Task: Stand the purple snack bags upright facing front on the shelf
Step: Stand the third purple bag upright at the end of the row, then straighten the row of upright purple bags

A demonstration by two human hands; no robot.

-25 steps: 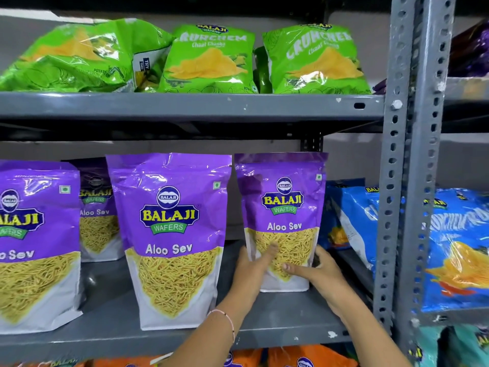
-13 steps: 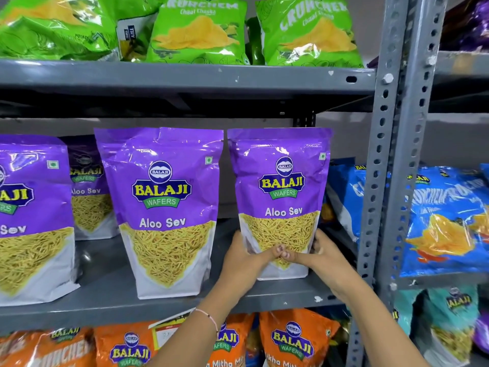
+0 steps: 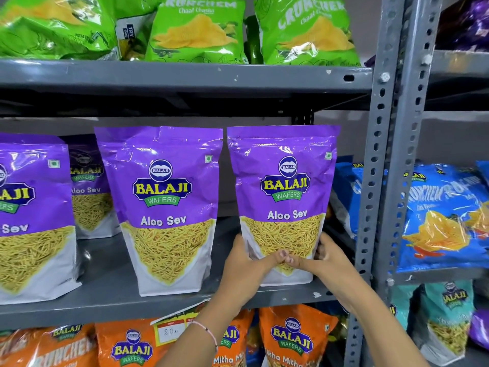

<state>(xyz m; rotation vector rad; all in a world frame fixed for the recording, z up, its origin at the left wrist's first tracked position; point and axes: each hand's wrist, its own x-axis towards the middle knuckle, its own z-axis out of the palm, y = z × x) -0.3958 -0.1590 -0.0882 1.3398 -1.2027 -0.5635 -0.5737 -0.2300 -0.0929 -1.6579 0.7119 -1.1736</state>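
Several purple Aloo Sev bags stand on the grey middle shelf. The rightmost purple bag stands upright with its front to me, near the shelf's front edge. My left hand grips its lower left side and my right hand its lower right side, thumbs meeting on the front. A second bag stands upright beside it. A third is at the left edge, cut off. A fourth stands further back between them.
Green chip bags lie on the shelf above. Orange bags fill the shelf below, with a price tag on the edge. A perforated grey upright stands just right of the held bag. Blue bags sit beyond it.
Both hands have shifted from the bag's front to its lower sides and drawn it forward to the shelf's front edge. The view has tilted down, showing the orange bags below.
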